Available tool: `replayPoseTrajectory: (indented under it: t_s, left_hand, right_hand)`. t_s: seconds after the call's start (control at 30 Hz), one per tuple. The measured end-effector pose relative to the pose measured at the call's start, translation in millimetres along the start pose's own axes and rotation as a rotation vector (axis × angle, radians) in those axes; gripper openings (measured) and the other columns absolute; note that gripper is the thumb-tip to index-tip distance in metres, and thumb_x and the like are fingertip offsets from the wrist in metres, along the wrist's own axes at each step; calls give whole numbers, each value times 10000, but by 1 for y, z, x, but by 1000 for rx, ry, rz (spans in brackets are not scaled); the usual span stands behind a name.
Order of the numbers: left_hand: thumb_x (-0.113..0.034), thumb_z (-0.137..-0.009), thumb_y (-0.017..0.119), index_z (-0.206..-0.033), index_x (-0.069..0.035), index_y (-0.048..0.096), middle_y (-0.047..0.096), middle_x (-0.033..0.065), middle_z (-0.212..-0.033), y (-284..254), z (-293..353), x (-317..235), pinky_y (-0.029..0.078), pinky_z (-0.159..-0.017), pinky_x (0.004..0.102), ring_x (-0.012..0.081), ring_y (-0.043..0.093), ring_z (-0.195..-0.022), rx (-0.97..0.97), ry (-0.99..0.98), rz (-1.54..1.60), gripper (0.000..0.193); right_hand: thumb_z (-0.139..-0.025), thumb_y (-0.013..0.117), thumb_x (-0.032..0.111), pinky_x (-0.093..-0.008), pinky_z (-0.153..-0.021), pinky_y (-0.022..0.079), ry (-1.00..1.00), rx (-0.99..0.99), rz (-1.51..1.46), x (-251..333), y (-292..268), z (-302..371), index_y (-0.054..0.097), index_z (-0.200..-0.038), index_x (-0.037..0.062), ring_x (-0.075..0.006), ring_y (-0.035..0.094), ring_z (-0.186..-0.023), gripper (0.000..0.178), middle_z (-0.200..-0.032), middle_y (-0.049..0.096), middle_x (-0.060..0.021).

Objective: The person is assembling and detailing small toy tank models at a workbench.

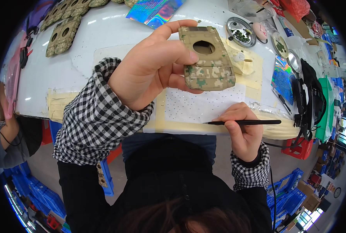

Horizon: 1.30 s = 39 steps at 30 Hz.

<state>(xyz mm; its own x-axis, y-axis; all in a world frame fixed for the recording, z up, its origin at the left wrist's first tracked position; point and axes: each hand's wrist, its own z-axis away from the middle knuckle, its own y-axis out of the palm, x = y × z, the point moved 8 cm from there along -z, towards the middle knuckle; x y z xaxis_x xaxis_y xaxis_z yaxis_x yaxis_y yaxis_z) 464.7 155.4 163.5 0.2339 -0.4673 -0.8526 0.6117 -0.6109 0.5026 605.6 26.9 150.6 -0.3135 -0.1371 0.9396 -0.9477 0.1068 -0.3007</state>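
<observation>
My left hand (151,64) grips a camouflage-patterned toy tank hull (210,73), raised above the table and tilted so its top with the round hole shows. The thumb presses beside the hole and the fingers wrap behind the hull. Lower and to the right, my right hand (243,130) pinches black tweezers (264,122), whose tip points left over the lower edge of a white sheet (192,108). Many tiny specks lie scattered on this sheet, too small to make out. Yellowish tape (159,112) runs along its edges.
Similar hulls (64,37) lie at the far left, by an iridescent foil sheet (153,11). A round dish (252,40) with small dark green parts, a small white-topped container (241,58) and a pen-like tool (282,101) are at the right. Another person's arm (10,124) shows at left.
</observation>
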Motion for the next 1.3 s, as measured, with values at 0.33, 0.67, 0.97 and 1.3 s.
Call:
replayPoseTrajectory:
  t_s: [0.33, 0.67, 0.97, 1.3]
  left_hand:
    - [-165, -846, 504, -1425, -15, 237, 529, 133, -1240, -1, 0, 1, 558, -746, 301, 175, 645, -940, 2, -4, 8, 655]
    - [-168, -846, 508, -1425, -18, 235, 524, 134, -1247, 1, 0, 0, 562, -737, 307, 181, 642, -953, 2, 8, 19, 658]
    - [-160, -850, 502, -1425, -20, 237, 509, 135, -1263, 0, -1, 1, 568, -731, 302, 175, 643, -951, 10, -1, 21, 648]
    - [-154, -857, 502, -1423, -33, 234, 505, 143, -1262, -1, -1, 0, 577, -761, 314, 184, 638, -984, -1, 14, 13, 639]
  right_hand:
    - [-862, 627, 49, -271, -680, 447, -23, -3, 13, 1, -2, 0, 593, -850, -22, -173, 553, -732, 79, -819, 596, -99]
    - [-851, 645, 70, -287, -700, 446, -45, 2, 34, 2, -3, 1, 608, -851, -4, -193, 559, -750, 83, -816, 618, -94]
    - [-839, 676, 135, -309, -701, 440, -72, -5, 101, 6, -2, -1, 638, -844, 16, -217, 566, -760, 125, -789, 638, -76]
    - [-869, 632, 106, -311, -716, 449, -79, -46, 31, 5, -5, 1, 607, -858, 4, -206, 557, -771, 106, -805, 647, -88]
